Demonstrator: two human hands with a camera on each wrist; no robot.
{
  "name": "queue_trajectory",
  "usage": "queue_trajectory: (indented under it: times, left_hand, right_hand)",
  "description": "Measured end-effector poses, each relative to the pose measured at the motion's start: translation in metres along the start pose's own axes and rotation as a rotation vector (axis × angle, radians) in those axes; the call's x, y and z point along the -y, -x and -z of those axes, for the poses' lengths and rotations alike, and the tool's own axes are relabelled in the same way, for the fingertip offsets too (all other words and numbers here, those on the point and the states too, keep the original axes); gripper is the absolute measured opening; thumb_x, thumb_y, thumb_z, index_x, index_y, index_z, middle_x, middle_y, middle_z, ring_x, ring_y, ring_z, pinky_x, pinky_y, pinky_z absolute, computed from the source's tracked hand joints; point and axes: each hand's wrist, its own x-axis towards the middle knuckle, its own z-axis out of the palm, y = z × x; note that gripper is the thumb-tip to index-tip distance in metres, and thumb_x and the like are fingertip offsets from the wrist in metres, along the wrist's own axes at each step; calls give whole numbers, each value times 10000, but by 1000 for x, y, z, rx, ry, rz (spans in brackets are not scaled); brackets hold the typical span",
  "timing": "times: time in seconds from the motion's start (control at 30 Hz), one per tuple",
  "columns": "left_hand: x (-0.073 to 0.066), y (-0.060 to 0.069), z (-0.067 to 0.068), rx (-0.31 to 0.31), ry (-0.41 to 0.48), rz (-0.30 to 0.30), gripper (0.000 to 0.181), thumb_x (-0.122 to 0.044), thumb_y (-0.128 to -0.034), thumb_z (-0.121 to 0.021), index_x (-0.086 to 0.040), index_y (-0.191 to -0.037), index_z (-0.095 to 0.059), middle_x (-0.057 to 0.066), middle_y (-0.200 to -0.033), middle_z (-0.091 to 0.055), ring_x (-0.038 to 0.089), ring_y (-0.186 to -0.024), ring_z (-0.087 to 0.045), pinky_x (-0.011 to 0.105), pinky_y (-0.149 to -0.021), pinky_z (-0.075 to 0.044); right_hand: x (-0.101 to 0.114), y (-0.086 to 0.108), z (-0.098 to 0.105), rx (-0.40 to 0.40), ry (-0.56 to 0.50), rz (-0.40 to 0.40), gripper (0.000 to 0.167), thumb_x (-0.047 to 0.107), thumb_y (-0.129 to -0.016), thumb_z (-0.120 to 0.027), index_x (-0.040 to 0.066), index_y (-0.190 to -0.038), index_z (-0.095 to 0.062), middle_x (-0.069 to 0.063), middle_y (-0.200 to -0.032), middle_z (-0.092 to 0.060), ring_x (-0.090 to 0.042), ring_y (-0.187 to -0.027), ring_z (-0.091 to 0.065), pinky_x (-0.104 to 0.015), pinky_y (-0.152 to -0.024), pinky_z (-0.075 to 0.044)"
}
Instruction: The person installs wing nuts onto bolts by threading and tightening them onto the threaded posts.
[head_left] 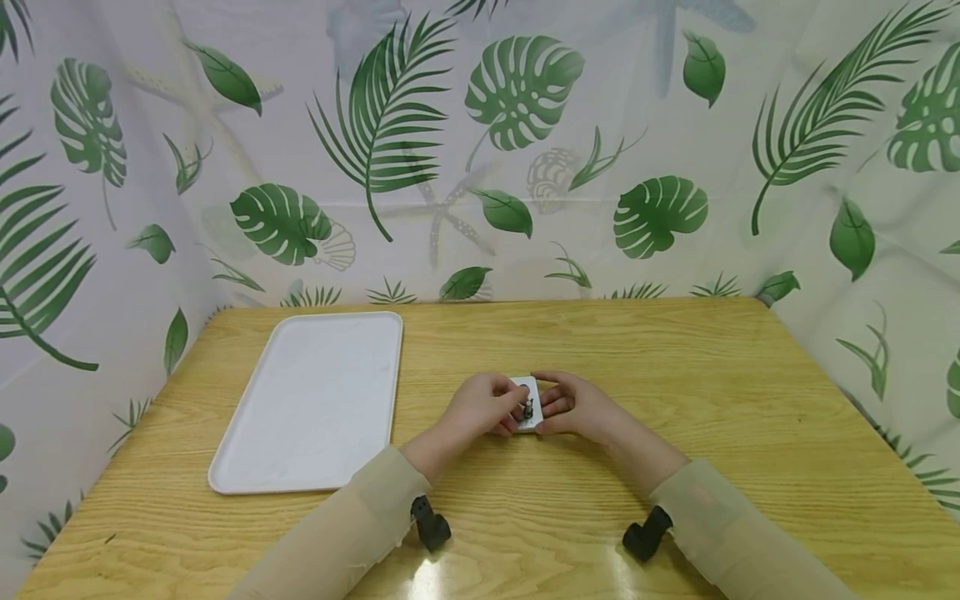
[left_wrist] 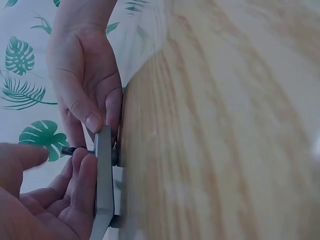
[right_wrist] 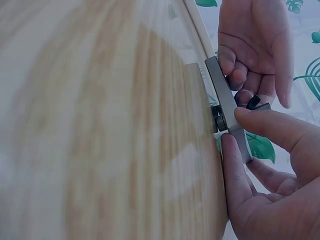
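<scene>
A small flat plate (head_left: 534, 388), whitish on top and grey along its edge, is between both hands near the middle of the table. From its upper face stands a dark threaded post (left_wrist: 68, 150), and dark round feet (right_wrist: 219, 119) show under it in the right wrist view. My right hand (head_left: 581, 408) pinches the plate's right side, thumb on top and a finger below. My left hand (head_left: 477, 404) is at the other side, its bent fingers beside the post. Its thumb (left_wrist: 27, 156) stands apart. Whether those fingers touch the post is unclear.
A white rectangular tray (head_left: 311, 400) lies on the wooden table (head_left: 675, 358) at the left. Leaf-patterned cloth (head_left: 555, 192) hangs behind and along both sides. A dark wrist camera (head_left: 430, 525) sits on the left sleeve, and another (head_left: 647, 533) on the right.
</scene>
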Motion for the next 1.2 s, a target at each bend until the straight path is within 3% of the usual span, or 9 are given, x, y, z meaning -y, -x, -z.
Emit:
queue_trajectory:
  times: [0.13,0.23,0.53,0.8,1.2]
  left_hand:
    - [0,-1,1,17,-27,-2,195,-113,-963,-792,26,-1085,-730,139,-936,-765,113,-667,-684,301,-679,-656]
    - [1,-1,2,26,-42,-9,174,-53,-937,-801,24,-1076,-730,127,-907,-756,114,-667,-680,300,-680,-655]
    - [4,0,2,5,-22,-32,101,-24,-988,-728,30,-1068,-699,147,-863,-744,107,-652,-681,300,-668,-657]
    - [1,4,1,-22,-6,-44,65,0,-989,-715,28,-977,-658,90,-787,-696,103,-644,-674,292,-651,-654]
    - [-2,7,1,-10,-20,-45,135,-71,-1039,-659,56,-1069,-695,189,-911,-758,106,-681,-700,307,-685,-664]
  right_hand:
    - [0,0,0,5,0,7,873,-48,-907,-787,3,-1644,-321,-205,-1288,-594,-230,-1098,-628,-239,-841,-597]
    - [0,1,0,10,-3,10,874,-44,-911,-784,7,-1647,-317,-212,-1299,-590,-232,-1101,-625,-244,-846,-597]
    - [-2,0,1,13,-3,19,873,-48,-908,-784,0,-1645,-318,-218,-1301,-595,-204,-1077,-633,-239,-844,-598]
    - [-3,-1,0,7,-12,17,874,-62,-896,-786,-13,-1637,-325,-219,-1282,-602,-173,-1042,-634,-227,-833,-600]
    - [-4,-2,0,4,-18,22,874,-66,-896,-783,-7,-1639,-326,-208,-1270,-604,-187,-1050,-634,-224,-820,-604]
